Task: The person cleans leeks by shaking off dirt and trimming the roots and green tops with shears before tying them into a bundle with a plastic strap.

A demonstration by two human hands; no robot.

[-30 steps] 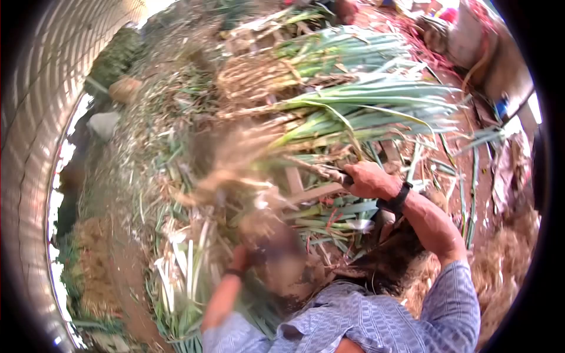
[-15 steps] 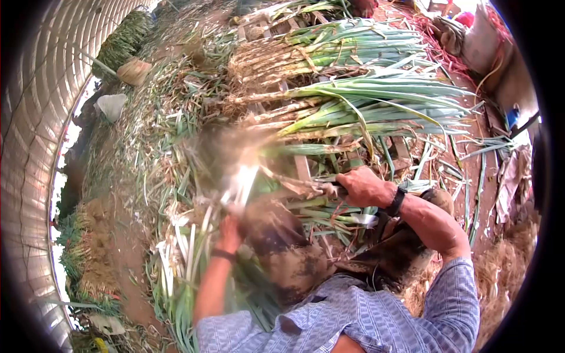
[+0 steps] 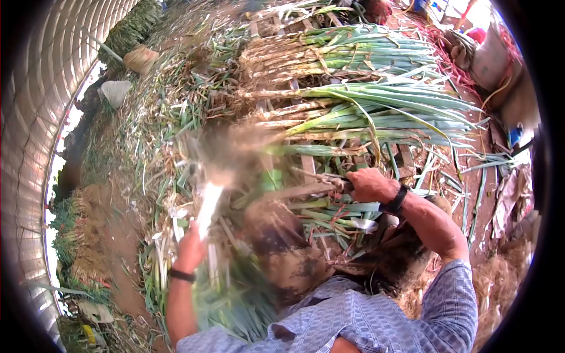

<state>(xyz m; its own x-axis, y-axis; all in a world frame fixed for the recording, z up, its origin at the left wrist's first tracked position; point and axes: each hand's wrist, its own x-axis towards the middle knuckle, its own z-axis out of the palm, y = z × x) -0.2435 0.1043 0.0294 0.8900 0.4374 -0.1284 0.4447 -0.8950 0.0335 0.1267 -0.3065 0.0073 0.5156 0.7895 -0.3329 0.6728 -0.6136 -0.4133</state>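
My left hand [image 3: 192,244] is closed around a green onion. Its bright white stalk [image 3: 208,207] points up and away past my fingers, and blurred green leaves [image 3: 235,291] hang below. Brown root matter is smeared by motion at the stalk's far end. My right hand [image 3: 372,184] is wrapped around the dark handle of a long thin tool [image 3: 325,178] that reaches left toward the stalk; its exact kind I cannot tell. Unpeeled green onions [image 3: 376,109] lie in rows just beyond my hands, roots left and leaves right.
Slatted wood [image 3: 308,167] shows under the rows. Stripped skins and leaves [image 3: 170,129] litter the ground on the left. More bundles [image 3: 76,235] lie by the curved, ribbed wall [image 3: 35,153]. Pink twine [image 3: 444,62] tangles at the back right, near a sack [image 3: 491,59].
My left hand has moved left with the green onion, drawing its white stalk away from the tool. My right hand has shifted only slightly to the right.
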